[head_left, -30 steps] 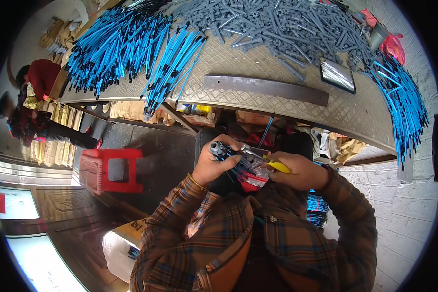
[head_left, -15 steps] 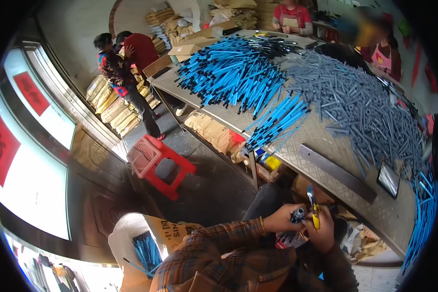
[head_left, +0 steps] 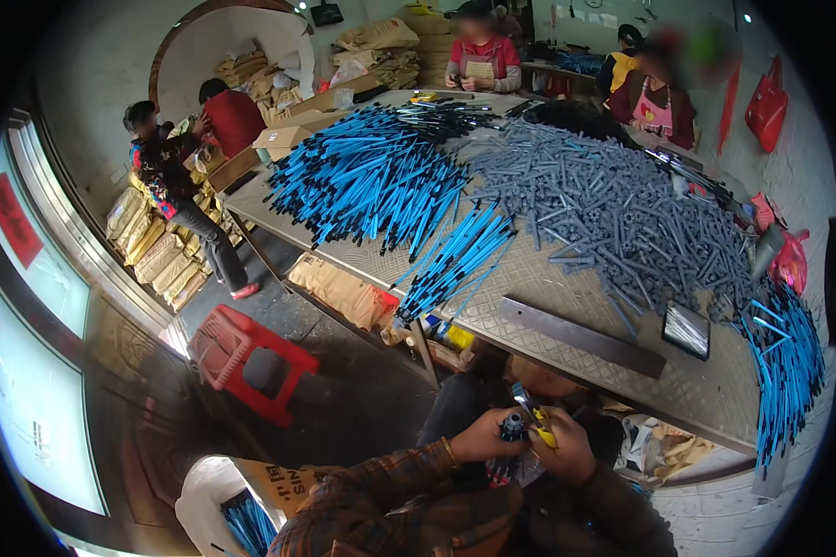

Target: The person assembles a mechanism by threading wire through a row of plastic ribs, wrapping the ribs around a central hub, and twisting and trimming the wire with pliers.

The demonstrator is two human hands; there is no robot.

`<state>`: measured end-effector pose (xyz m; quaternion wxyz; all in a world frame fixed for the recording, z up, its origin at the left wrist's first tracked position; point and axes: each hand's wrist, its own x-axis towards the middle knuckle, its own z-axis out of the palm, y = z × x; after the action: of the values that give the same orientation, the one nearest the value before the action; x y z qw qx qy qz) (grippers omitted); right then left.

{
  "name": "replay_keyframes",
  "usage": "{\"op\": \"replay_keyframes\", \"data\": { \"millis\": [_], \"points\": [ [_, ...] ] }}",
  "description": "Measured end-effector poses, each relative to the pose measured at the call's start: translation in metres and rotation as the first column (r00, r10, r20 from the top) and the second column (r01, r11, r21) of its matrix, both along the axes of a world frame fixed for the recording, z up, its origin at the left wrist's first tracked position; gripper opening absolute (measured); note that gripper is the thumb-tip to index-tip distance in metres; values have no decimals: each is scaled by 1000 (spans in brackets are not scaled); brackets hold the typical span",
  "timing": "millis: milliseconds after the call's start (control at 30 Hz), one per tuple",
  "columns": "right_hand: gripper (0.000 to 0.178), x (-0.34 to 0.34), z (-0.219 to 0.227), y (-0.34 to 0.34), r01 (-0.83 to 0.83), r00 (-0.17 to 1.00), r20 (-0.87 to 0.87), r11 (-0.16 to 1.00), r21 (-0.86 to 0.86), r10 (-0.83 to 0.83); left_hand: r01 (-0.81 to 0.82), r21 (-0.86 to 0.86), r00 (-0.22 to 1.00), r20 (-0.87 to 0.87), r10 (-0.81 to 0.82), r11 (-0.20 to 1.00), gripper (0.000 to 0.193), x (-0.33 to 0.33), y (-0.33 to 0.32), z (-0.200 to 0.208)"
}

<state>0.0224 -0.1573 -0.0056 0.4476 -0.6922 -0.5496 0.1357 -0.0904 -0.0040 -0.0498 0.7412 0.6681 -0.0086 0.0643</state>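
My left hand is closed round a small dark grey cylindrical piece, its round end facing up between the fingers. Close beside it, my right hand grips a yellow-handled hand tool with a metal head. The tool's head rises next to the grey piece; I cannot make out whether the two touch. Both hands are low, in front of the near table edge and above my lap. My fingers hide much of both things.
Blue rods with black ends and short grey tubes lie heaped on the table. A metal bar and a phone-like slab lie near its edge. A red stool, an open sack and several people surround it.
The view has swung, so the table and stool sit farther left and lower. My hands still hold the grey piece and the tool, whose head now leans more to the left.
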Motion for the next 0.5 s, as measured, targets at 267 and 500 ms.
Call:
{"op": "replay_keyframes", "data": {
  "millis": [267, 500],
  "points": [
    [26, -5, -4, -11, -13, 1000, 13, 1000, -23, 13, -5, -60, 1000, -16, 4, 998, 32, -6, -13, 0],
    [13, 7, -6, 14, 24, 986, -164, 999, 48, -16, -126, -3, 989, -81, 125, 992, 26, -1, 4, 16]
  ]
}}
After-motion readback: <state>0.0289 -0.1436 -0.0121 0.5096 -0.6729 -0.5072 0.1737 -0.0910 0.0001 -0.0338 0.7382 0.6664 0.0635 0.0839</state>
